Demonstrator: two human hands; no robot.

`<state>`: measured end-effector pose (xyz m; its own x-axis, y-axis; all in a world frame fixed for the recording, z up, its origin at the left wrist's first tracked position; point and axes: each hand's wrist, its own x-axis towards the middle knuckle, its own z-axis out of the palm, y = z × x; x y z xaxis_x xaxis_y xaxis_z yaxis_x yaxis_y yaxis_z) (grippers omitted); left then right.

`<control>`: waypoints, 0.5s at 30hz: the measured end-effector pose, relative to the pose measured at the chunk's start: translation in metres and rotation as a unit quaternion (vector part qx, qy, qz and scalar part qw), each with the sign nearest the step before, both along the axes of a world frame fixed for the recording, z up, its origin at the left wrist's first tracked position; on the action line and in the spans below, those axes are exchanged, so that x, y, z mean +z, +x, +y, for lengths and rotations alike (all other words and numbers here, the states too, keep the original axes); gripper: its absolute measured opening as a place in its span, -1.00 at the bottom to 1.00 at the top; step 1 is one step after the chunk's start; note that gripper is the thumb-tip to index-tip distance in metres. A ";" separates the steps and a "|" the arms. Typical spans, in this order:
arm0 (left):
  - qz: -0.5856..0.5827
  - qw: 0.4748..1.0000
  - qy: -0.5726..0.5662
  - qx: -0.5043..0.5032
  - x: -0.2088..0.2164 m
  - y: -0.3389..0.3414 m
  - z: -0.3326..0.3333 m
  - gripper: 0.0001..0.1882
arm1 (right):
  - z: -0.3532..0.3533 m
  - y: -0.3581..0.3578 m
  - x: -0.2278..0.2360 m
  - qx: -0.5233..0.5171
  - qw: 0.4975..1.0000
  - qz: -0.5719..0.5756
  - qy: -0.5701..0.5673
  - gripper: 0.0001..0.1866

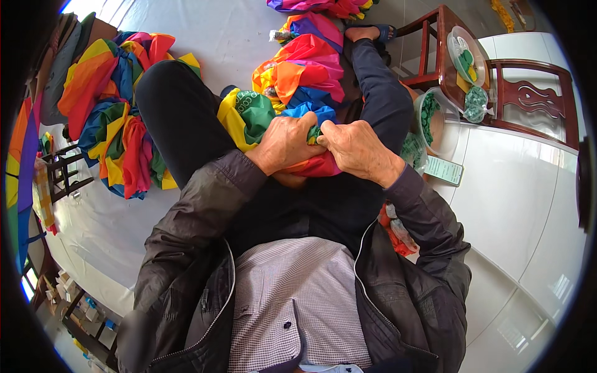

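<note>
left hand and right hand: grip of both pinched on the cloth, close together. cloth lies at the lap's far edge, between the knees. bunched; long axis cannot be told, yellow-green folds spreading leftward. further bundles lie beyond.

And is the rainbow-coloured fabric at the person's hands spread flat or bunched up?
Bunched up: the rainbow-coloured fabric shows crumpled folds around the left hand, its yellow, green, blue and red areas crowded together.
</note>
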<state>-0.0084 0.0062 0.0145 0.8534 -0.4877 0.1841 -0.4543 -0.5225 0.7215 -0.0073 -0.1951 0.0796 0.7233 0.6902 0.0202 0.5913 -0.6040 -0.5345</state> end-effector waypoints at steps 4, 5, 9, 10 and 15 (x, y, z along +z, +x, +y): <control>-0.004 1.000 0.012 0.006 -0.001 -0.001 -0.001 -0.56 | 0.001 -0.003 0.003 -0.021 0.999 0.024 -0.017 -0.77; -0.004 1.000 0.011 0.006 -0.001 -0.001 -0.001 -0.56 | 0.001 -0.003 0.003 -0.021 0.999 0.024 -0.017 -0.77; -0.019 1.000 0.014 0.008 -0.002 -0.001 -0.003 -0.56 | 0.001 -0.006 0.001 -0.042 0.998 0.033 -0.012 -0.77; -0.024 1.000 0.013 0.010 -0.002 -0.001 -0.003 -0.56 | 0.002 -0.007 0.002 -0.053 0.998 0.042 -0.006 -0.76; -0.029 0.999 0.020 0.012 -0.004 -0.003 -0.003 -0.56 | 0.004 -0.011 0.000 -0.088 0.993 0.080 0.006 -0.73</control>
<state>-0.0112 0.0032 0.0105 0.8534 -0.4756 0.2134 -0.4813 -0.5617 0.6730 -0.0188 -0.1911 0.0793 0.8274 0.5531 -0.0969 0.3837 -0.6829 -0.6216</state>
